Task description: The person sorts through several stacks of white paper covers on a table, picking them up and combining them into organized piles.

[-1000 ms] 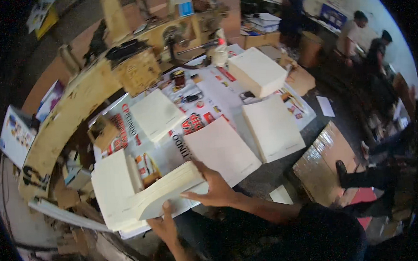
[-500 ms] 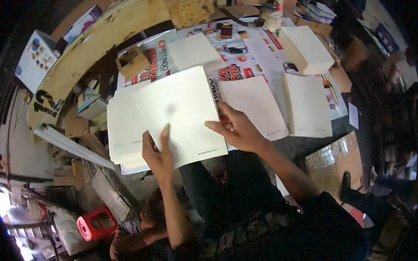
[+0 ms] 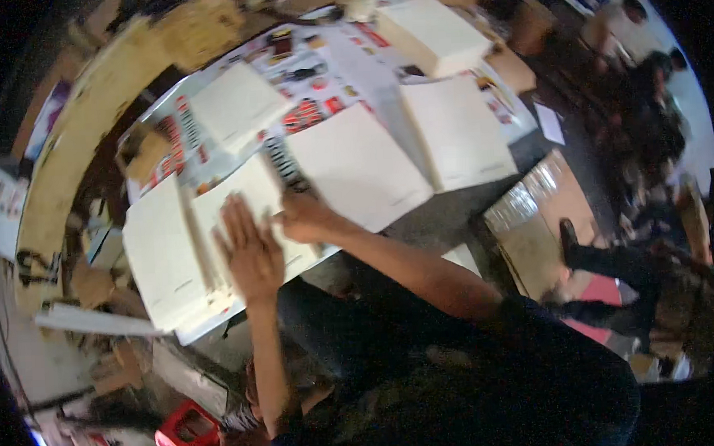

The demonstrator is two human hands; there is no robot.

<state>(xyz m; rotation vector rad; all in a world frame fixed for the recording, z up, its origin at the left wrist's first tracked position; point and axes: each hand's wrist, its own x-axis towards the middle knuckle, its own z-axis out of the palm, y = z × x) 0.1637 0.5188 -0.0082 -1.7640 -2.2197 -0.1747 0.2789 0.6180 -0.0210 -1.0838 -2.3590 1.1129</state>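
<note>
Cream-white rectangular stack of paper sheets [image 3: 253, 180]: lying flat at the near edge of the table, between a neighbouring cream-white paper stack on the left [image 3: 163, 255] and a broad cream-white paper stack on the right [image 3: 358, 167], with both hands at it. Left hand [image 3: 254, 263]: palm down on the near part of the stack, fingers extended and spread, grasping nothing. Right hand [image 3: 305, 217]: at the stack's right edge, fingers curled in; slightly blurred, so whether a sheet is pinched in it cannot be told. Table covering: glossy white sheet printed with red and black graphics [image 3: 350, 72], spread beneath the stacks. Further paper on the table: one pale rectangular stack toward the far left [image 3: 240, 104]; one cream stack beyond the broad one, to the right [image 3: 458, 131]; one tall, block-like cream stack at the far right [image 3: 432, 32]. Beyond the table's left side: a long, curved, yellow-painted body with worn dark patches [image 3: 89, 107]. At the table's left edge: a small open brown cardboard box [image 3: 143, 153]. On the floor: a red plastic stool [image 3: 189, 433] at lower left; a flattened brown cardboard piece with shiny tape [image 3: 533, 231] to the right, a co-worker's dark shoe [image 3: 569, 234] at its edge.
</note>
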